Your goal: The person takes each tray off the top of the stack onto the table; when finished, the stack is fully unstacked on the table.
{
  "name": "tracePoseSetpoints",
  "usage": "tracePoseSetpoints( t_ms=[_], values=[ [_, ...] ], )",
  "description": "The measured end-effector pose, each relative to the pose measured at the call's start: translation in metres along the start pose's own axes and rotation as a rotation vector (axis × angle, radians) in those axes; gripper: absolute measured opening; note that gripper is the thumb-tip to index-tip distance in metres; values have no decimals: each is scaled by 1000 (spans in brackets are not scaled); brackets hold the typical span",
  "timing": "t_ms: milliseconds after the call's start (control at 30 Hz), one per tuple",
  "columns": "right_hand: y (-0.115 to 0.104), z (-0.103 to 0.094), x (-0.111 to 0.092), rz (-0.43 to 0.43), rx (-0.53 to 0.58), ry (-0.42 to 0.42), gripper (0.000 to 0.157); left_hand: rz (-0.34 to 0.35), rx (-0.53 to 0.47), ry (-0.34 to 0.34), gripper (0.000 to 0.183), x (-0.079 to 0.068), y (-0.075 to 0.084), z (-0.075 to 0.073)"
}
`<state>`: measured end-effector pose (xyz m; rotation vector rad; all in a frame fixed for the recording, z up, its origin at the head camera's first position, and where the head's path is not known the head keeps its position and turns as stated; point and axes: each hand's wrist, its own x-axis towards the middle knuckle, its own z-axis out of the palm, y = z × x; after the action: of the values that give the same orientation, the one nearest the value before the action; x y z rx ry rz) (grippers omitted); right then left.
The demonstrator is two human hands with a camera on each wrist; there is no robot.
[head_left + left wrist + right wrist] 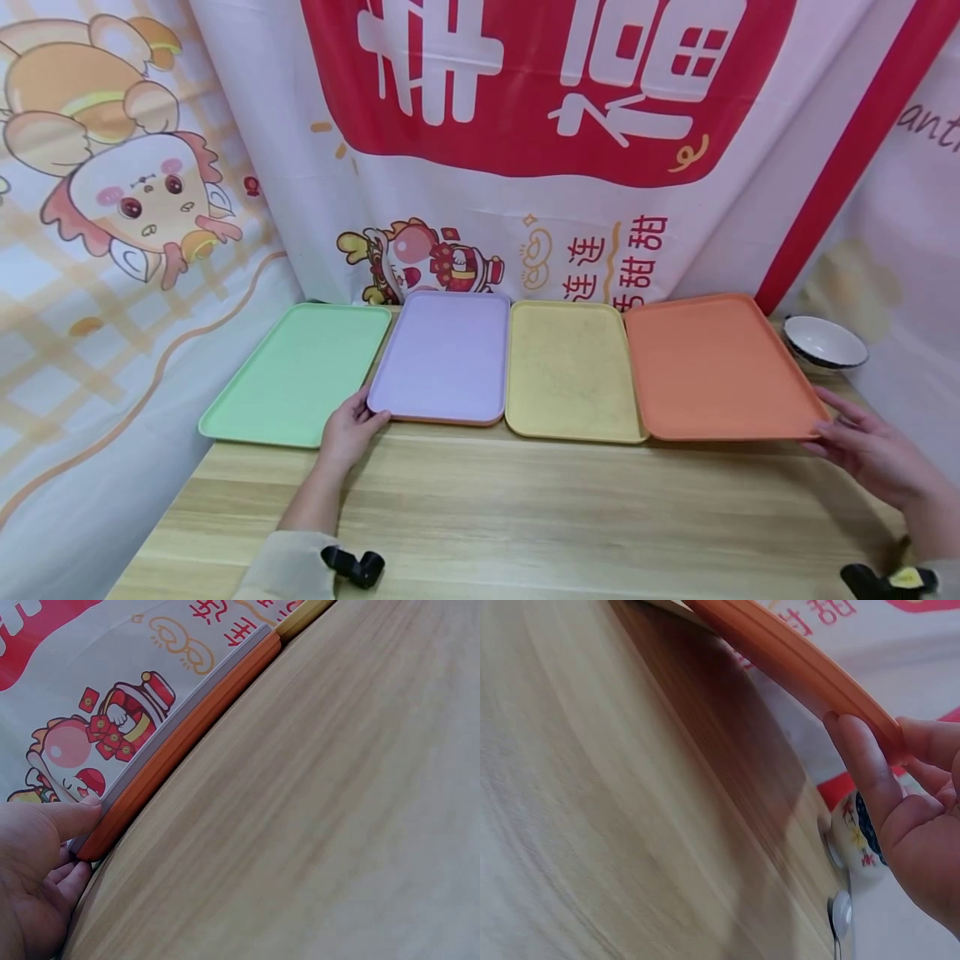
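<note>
- Head view: my left hand (352, 429), left of centre, grips the near left corner of the purple tray (442, 354), which lies in the middle of the frame.
- At the right, my right hand (870, 454) pinches the near right corner of the orange tray (723, 367).
- The green tray (300, 375) lies left of the purple one; the yellow tray (570, 367) sits between purple and orange. A white bowl (825, 343) stands at the right edge of the wooden table (540, 517).
- Left wrist view: at lower left, my thumb presses the purple rim from above, fingers beneath; an orange rim (180, 746) shows directly under it.
- Right wrist view: at upper right, thumb and fingers clasp the orange tray's corner, raised off the table. A spoon (841, 913) lies at lower right, near the bowl.
</note>
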<state>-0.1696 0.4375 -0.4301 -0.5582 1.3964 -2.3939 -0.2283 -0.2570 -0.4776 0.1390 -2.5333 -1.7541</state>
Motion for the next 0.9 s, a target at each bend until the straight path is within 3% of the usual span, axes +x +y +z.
tracePoseSetpoints(
  t_ms=[567,700,900],
  values=[
    [-4,-23,-5,80,-32,87,60,-7,-13,-3,68,-1,0,1],
    [-3,-29,-4,89,-49,67,60,-3,-19,2,68,-1,1,1],
    [1,-35,-2,107,-215,154,58,-1,-14,5,67,1,1,1]
  ],
)
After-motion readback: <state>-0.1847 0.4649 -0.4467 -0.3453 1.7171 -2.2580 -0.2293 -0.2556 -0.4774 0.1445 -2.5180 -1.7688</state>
